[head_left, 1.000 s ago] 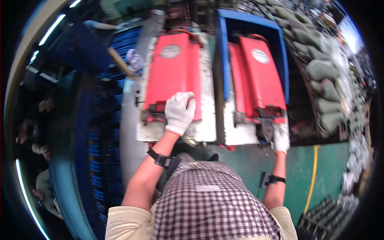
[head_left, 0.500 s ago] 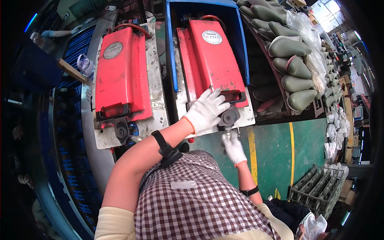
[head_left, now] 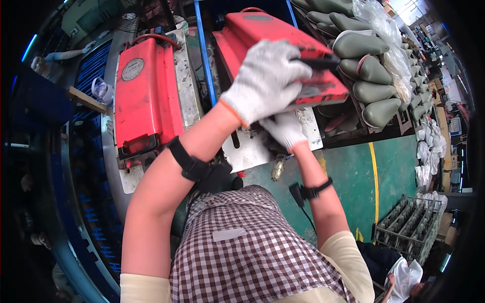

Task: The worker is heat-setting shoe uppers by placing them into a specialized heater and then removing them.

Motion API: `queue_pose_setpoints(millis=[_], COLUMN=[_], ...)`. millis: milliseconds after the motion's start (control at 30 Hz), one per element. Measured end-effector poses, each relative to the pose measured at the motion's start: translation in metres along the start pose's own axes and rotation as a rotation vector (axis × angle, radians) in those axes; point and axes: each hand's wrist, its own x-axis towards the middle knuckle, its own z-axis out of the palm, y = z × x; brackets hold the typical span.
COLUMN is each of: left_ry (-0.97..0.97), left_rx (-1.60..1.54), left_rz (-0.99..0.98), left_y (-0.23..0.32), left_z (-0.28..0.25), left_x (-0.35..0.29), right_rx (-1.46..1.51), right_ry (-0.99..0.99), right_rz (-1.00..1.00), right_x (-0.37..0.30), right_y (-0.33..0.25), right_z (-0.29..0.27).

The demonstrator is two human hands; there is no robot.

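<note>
The red metal cover (head_left: 262, 30) of the right-hand machine is tilted up at its near end. My left hand (head_left: 268, 78), in a white knit glove and slightly blurred, is closed at the cover's near end, by the left end of its black handle (head_left: 321, 62). Below the raised edge, my gloved right hand (head_left: 287, 131) reaches over the worn white base plate (head_left: 252, 154). Its thumb side shows, while the other fingers are mostly hidden under the cover. A small metallic fitting (head_left: 277, 169) hangs at the plate's front edge, beside my right wrist.
A second red-covered machine (head_left: 144, 96) stands at the left, its cover down. A blue frame (head_left: 205, 60) borders the right machine. Grey-green boot-shaped forms (head_left: 371, 93) fill a rack at the right. A wire crate (head_left: 409, 224) sits on the green floor (head_left: 348, 171).
The right machine's red cover has risen at its near end. My left hand has gone up with it. My right hand has moved from the front knob to beneath the cover.
</note>
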Motion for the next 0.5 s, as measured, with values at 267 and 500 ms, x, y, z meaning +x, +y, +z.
queue_pose_setpoints(millis=[267,500], left_ry=[0.063,0.130], left_rx=[-0.070,-0.464], left_rz=[0.011,-0.594], left_y=[-0.036,-0.058], left_z=[-0.064,-0.088], left_x=[0.074,-0.036], right_rx=[-0.091,1.491], right_ry=[0.079,-0.263], right_rz=[0.254,0.531], right_x=[0.091,0.008], right_y=[-0.021,0.003], right_z=[0.025,-0.018])
